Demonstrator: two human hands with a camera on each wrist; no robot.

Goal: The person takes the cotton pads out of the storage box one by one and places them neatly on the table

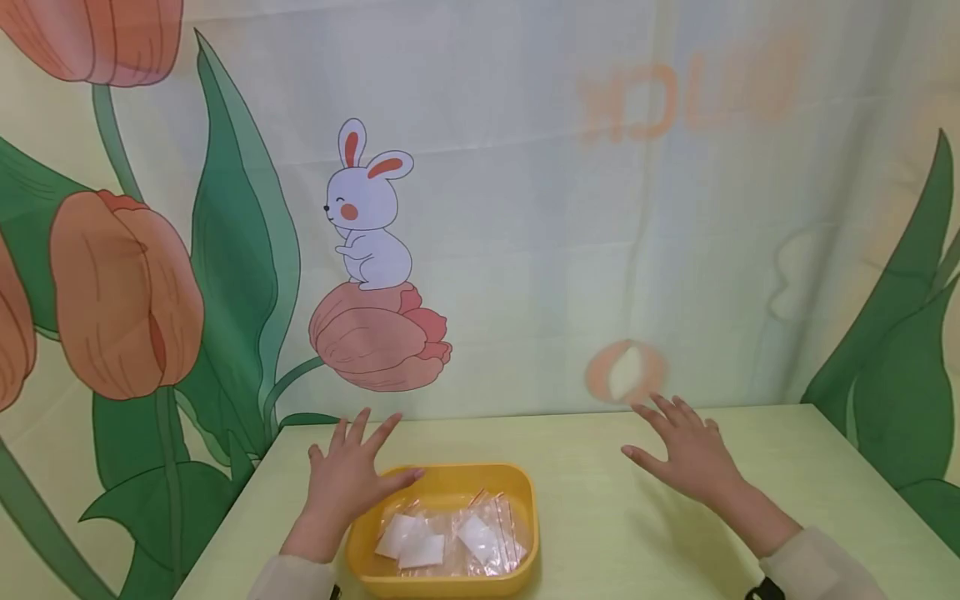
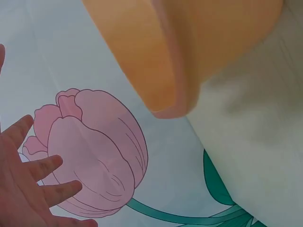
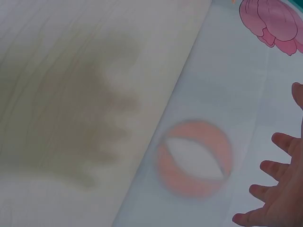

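Left hand [image 1: 347, 479] splayed, empty, at 10 o'clock of yellow tray [image 1: 442, 587] with clear bags [image 1: 478, 537]. Right hand [image 1: 693, 462] splayed, empty, roughly 2 o'clock over table [image 1: 592, 533].

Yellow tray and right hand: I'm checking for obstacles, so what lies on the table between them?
Nothing: the head view shows only bare tabletop between the yellow tray and the right hand.

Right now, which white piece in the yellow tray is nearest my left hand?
In the head view, the leftmost white piece, toward the left wall of the yellow tray, is nearest your left hand. The other white pieces lie farther right.
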